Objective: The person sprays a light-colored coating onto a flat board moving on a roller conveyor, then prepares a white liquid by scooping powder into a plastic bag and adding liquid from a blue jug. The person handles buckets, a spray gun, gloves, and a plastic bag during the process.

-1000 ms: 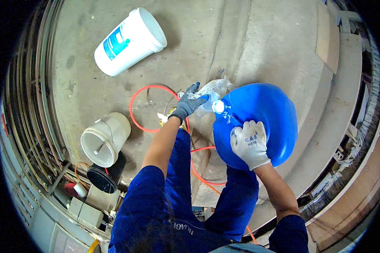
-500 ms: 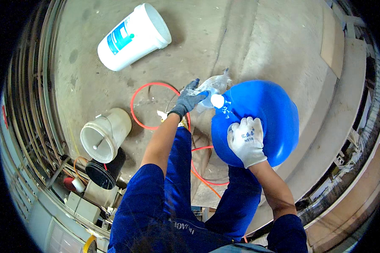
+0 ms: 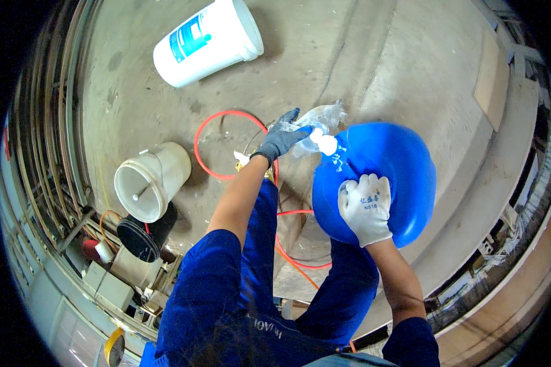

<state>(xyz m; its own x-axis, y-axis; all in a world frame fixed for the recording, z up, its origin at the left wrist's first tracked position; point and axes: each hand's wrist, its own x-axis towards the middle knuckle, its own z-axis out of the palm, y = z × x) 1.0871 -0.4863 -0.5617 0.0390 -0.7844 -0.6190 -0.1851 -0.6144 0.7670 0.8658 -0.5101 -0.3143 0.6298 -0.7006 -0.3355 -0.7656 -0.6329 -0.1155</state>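
Jug [image 3: 407, 177], blue, just beyond my right leg [image 3: 349, 281]: likely heavy if full, stiff, slippery, best held up top, where my right hand [image 3: 366, 209] clamps it; left hand [image 3: 281, 139] apart, at clear plastic [image 3: 326, 116], grip unclear.

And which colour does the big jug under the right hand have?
The jug is blue, best seen in the head view.

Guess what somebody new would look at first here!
Probably the big, rounded, shiny blue plastic jug, right of centre, with the person's white-gloved right hand on it. Next might come the thin, bright red looped hose on the floor left of it, then the large white plastic bucket lying on its side near the top.
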